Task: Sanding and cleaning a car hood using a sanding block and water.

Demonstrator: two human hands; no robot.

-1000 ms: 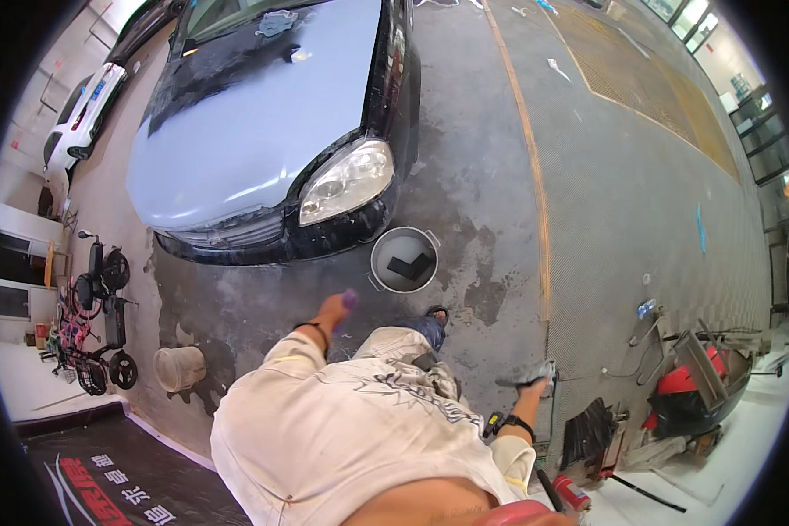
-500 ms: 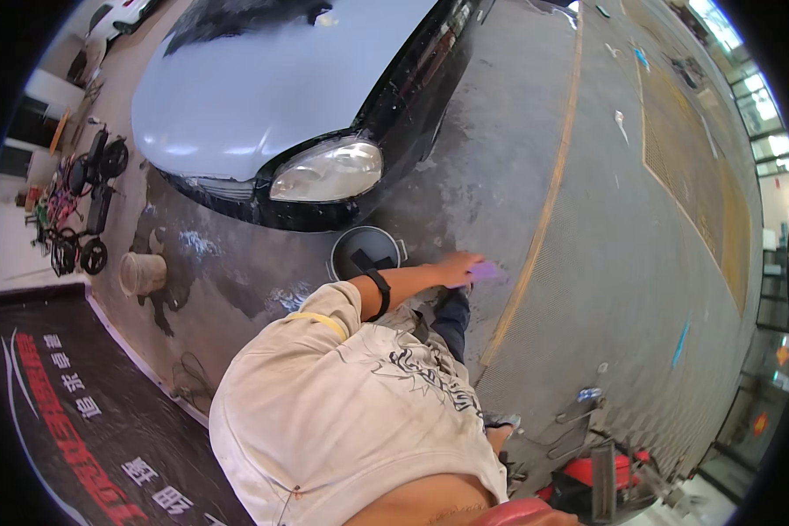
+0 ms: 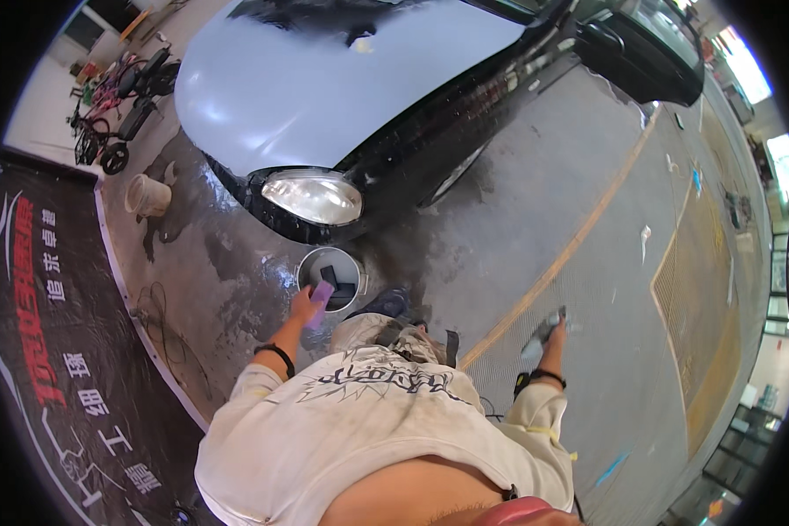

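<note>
My left hand (image 3: 303,307) is closed on a flat purple piece (image 3: 321,298), beside the near left rim of a round metal pot (image 3: 360,268) with side handles. Dark block-like pieces (image 3: 345,291) lie inside the pot. The purple piece overlaps part of the rim in view. Out to the right, my right hand (image 3: 554,331) is closed on a greyish thing (image 3: 535,347). It is blurred, so I cannot make out its kind. My dark shoe (image 3: 387,302) is just right of the pot.
Ahead stands a car with a pale blue-grey hood (image 3: 324,96) and a clear headlight (image 3: 314,197). A pale bucket (image 3: 147,195) stands at left, near a black printed banner (image 3: 70,289) and a loose cable (image 3: 162,337). Yellow-edged floor grating (image 3: 587,232) runs along the right.
The view has swung, bringing the car's side mirror in. My left hand has moved with the purple piece from right of the pot to its near left. My right hand now shows at the right.
</note>
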